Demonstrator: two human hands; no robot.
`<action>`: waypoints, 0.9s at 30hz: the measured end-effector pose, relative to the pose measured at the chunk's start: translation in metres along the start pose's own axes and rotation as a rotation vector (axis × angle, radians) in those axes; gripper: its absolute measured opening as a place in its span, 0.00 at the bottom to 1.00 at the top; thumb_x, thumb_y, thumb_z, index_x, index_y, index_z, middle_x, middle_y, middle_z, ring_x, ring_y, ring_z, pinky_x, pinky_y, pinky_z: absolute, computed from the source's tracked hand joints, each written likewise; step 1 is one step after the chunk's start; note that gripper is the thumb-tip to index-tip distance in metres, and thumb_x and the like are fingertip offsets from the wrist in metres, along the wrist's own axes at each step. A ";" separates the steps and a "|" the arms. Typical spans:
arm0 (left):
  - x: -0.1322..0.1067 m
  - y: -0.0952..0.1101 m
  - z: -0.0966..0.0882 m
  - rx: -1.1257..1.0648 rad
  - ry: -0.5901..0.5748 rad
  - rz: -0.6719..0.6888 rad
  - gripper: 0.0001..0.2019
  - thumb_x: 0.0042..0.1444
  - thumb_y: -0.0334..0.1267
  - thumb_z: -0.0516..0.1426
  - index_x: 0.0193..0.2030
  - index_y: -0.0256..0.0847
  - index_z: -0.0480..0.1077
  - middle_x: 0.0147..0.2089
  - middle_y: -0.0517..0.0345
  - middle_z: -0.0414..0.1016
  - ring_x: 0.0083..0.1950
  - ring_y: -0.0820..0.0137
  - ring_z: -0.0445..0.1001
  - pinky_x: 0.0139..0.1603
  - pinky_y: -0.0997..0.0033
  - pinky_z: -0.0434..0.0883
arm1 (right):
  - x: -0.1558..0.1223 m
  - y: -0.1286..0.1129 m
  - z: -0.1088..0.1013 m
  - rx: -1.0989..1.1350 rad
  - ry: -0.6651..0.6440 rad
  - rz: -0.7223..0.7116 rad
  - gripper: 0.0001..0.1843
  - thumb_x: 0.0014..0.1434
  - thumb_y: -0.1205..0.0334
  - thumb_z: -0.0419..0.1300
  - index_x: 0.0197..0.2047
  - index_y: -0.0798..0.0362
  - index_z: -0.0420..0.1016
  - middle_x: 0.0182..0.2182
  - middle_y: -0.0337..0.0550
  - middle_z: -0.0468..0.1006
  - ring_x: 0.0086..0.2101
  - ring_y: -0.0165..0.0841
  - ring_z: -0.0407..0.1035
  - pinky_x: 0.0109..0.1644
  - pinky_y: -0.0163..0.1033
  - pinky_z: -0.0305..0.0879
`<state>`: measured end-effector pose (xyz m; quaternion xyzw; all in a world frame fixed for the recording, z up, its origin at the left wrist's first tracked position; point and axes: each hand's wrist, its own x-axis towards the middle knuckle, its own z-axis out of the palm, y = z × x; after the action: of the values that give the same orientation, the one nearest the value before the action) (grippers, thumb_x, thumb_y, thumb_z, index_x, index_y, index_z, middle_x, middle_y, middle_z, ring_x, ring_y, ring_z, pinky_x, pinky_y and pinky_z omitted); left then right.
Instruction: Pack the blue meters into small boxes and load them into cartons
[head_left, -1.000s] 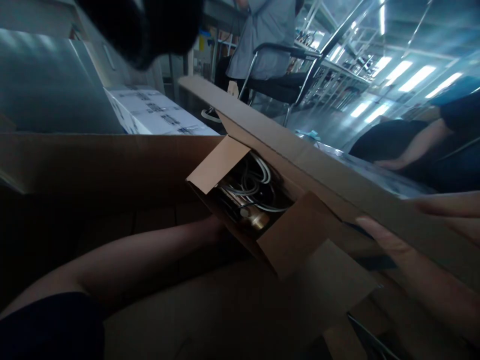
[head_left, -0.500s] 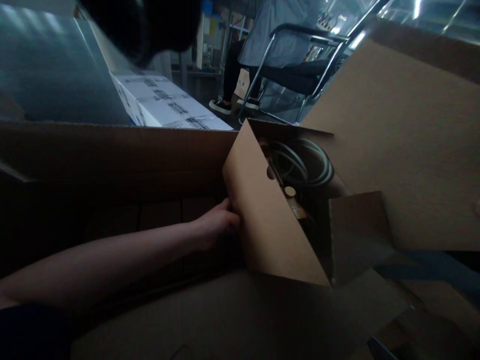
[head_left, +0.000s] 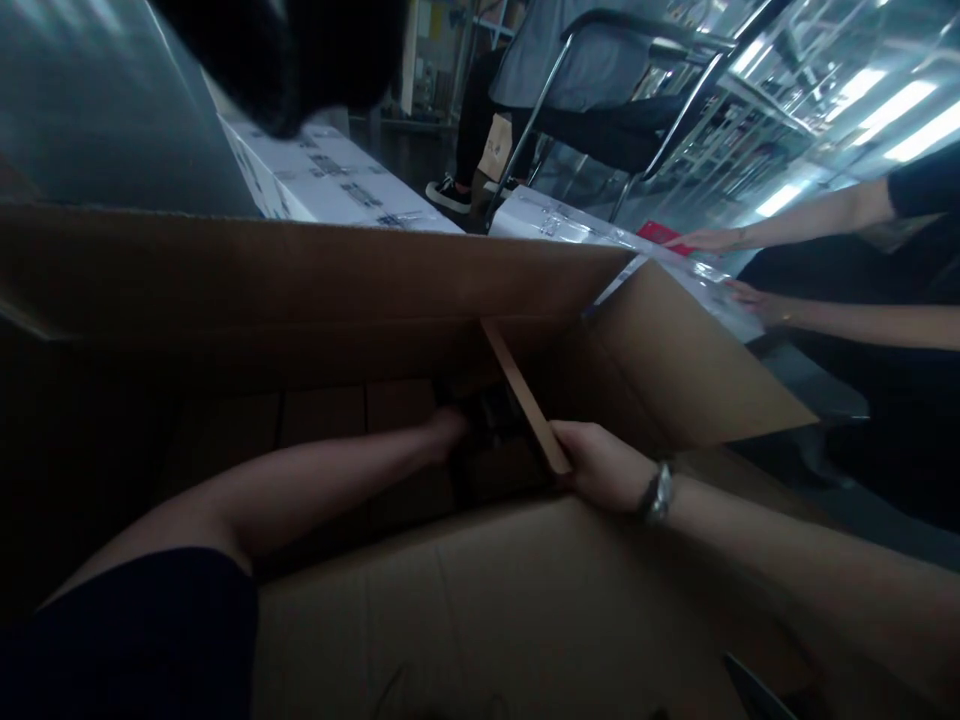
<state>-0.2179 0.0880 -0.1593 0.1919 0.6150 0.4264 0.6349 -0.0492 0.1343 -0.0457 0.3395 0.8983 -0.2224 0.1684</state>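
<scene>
right hand [head_left: 604, 462]: cardboard flap [head_left: 527, 400] gripped; left hand [head_left: 448, 432]: sunk in big carton [head_left: 337, 275], left, grip cannot be told; flap best held steady, unbent.

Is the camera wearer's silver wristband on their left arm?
No, the silver wristband sits just behind the right hand, on that same arm.

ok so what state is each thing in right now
Large cardboard box, open
Cardboard panel inside, near end held
Right hand, closed on the panel
Left hand, inside the box, blurred, grip unclear
Wristband, worn
White box at back left, closed, taped
Chair, occupied
</scene>
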 end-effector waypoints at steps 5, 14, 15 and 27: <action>-0.017 0.032 0.011 -0.093 0.062 0.097 0.15 0.62 0.38 0.42 0.45 0.34 0.66 0.41 0.49 0.73 0.40 0.71 0.72 0.38 0.75 0.69 | 0.032 0.007 0.001 0.141 -0.438 -0.027 0.26 0.43 0.71 0.59 0.49 0.55 0.68 0.44 0.44 0.74 0.46 0.36 0.67 0.49 0.35 0.63; -0.024 0.055 0.026 0.029 -0.060 0.160 0.09 0.50 0.27 0.57 0.39 0.34 0.67 0.41 0.49 0.74 0.37 0.71 0.73 0.36 0.72 0.72 | 0.048 0.015 -0.051 0.345 -0.184 0.134 0.42 0.50 0.58 0.55 0.65 0.55 0.41 0.61 0.53 0.51 0.56 0.43 0.55 0.50 0.47 0.65; -0.018 0.048 0.031 0.020 -0.075 0.146 0.07 0.52 0.24 0.55 0.38 0.34 0.67 0.41 0.51 0.74 0.37 0.73 0.74 0.37 0.74 0.72 | 0.056 0.017 -0.048 0.413 -0.097 0.165 0.42 0.53 0.54 0.53 0.65 0.53 0.36 0.62 0.53 0.47 0.57 0.43 0.52 0.50 0.48 0.64; 0.015 -0.008 0.027 0.354 0.142 0.151 0.26 0.53 0.31 0.56 0.59 0.31 0.54 0.61 0.39 0.56 0.62 0.62 0.56 0.61 0.64 0.55 | 0.113 0.070 0.018 0.502 0.399 0.101 0.45 0.52 0.49 0.53 0.65 0.61 0.35 0.62 0.54 0.45 0.61 0.38 0.43 0.64 0.45 0.40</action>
<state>-0.1918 0.1031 -0.1703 0.3155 0.7076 0.3705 0.5123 -0.0790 0.2327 -0.1327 0.4515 0.8126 -0.3576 -0.0891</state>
